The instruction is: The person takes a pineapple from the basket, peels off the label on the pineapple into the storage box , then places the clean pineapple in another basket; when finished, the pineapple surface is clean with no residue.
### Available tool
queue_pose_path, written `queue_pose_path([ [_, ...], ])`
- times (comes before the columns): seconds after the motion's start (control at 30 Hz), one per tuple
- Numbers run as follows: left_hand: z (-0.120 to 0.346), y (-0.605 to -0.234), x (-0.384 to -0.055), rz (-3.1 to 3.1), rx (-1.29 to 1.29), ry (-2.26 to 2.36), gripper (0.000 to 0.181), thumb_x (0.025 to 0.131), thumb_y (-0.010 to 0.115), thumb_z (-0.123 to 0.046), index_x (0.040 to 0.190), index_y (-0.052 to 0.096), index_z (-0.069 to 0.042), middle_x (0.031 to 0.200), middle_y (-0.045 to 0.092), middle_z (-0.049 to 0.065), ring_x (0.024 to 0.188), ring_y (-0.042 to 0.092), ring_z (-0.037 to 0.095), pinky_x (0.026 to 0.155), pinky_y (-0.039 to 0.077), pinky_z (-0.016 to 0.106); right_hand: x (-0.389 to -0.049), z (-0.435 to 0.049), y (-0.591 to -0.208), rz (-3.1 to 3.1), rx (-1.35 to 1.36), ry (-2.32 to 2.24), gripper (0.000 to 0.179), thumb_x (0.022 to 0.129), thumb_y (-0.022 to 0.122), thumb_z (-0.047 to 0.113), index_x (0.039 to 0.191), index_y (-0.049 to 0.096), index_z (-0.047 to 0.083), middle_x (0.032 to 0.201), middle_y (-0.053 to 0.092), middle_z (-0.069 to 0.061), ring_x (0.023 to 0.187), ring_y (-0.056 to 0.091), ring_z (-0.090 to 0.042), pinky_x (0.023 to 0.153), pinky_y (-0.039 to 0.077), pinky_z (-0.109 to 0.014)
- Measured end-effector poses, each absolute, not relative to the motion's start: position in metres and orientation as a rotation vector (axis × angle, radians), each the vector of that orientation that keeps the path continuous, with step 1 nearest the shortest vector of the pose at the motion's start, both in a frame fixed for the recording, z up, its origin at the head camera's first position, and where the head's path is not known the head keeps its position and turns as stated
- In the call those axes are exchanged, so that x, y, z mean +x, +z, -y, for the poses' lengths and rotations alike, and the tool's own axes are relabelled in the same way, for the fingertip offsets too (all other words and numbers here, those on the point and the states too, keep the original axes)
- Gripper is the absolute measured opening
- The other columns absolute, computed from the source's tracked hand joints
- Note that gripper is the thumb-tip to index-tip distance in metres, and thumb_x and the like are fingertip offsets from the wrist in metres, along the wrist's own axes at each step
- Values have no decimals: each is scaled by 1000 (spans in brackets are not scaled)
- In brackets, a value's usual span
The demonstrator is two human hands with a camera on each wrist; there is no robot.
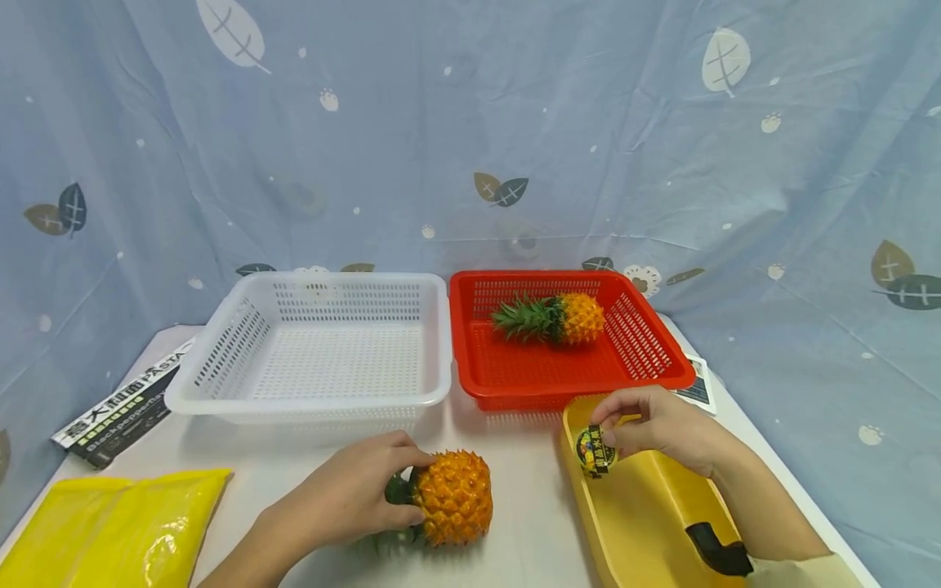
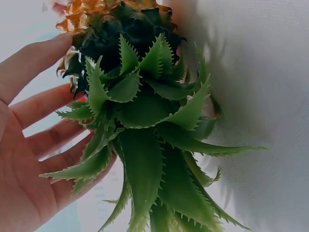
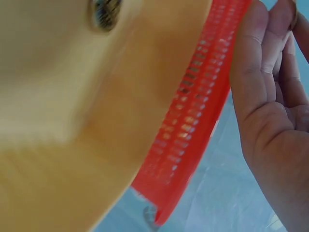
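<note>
An orange toy-like pineapple [image 1: 453, 498] lies on the white table, its spiky green crown [image 2: 145, 121] pointing left. My left hand [image 1: 360, 490] holds it where fruit and crown meet, thumb on the near side and fingers on the far side. Over the yellow bin [image 1: 639, 506], my right hand [image 1: 650, 425] pinches a small round label with a black band [image 1: 595, 452] between thumb and fingertips. In the right wrist view, only a thin edge of what the fingers hold shows. A second pineapple [image 1: 581, 318] lies in the red basket [image 1: 485, 384], crown to the left.
A white basket [image 1: 316, 404] stands left of the red one. Farther left are a black-and-white pasta box [image 1: 125, 408] and a yellow packet [image 1: 125, 523]. A white card [image 1: 700, 384] lies partly behind the red basket. A patterned blue cloth [image 1: 412, 122] hangs behind the table.
</note>
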State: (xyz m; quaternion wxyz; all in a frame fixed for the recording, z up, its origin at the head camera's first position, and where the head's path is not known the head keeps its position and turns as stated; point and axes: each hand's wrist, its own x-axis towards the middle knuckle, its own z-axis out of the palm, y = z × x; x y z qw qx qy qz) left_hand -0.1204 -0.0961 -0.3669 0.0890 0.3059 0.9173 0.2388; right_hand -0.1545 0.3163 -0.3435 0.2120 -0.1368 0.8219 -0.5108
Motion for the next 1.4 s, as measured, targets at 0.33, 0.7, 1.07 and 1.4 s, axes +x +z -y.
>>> queue_pose_path([
  [0.33,97,-366,-121,-2716,892,707,54,80,88,-40,127,73,-18,117,67,-10,104,65,13,92,58,39,-165,-343,-362,-2274,-293,-1407,30,96,69,9,118,64,-11,100,67,-13,88,70,-25,82,64,-43],
  [0.7,97,-366,-120,-2724,901,706,52,80,88,-38,126,73,-18,116,66,-10,103,65,14,92,58,38,-161,-345,-370,-2420,-149,-1234,26,92,69,5,116,65,-5,96,63,-11,83,64,-26,75,62,-38],
  [1.07,96,-366,-120,-2735,908,698,53,80,88,-39,126,73,-17,116,66,-10,103,65,14,91,58,39,-160,-336,-380,-2666,-232,-1013,18,84,66,-7,102,68,-2,84,59,-7,69,57,-21,56,58,-34],
  [1.4,97,-366,-120,-2745,908,685,52,80,88,-39,126,73,-19,118,66,-11,104,64,11,92,58,40,-165,-330,-389,-2848,-360,-721,22,72,77,-4,90,71,7,82,64,0,77,54,-16,64,49,-26],
])
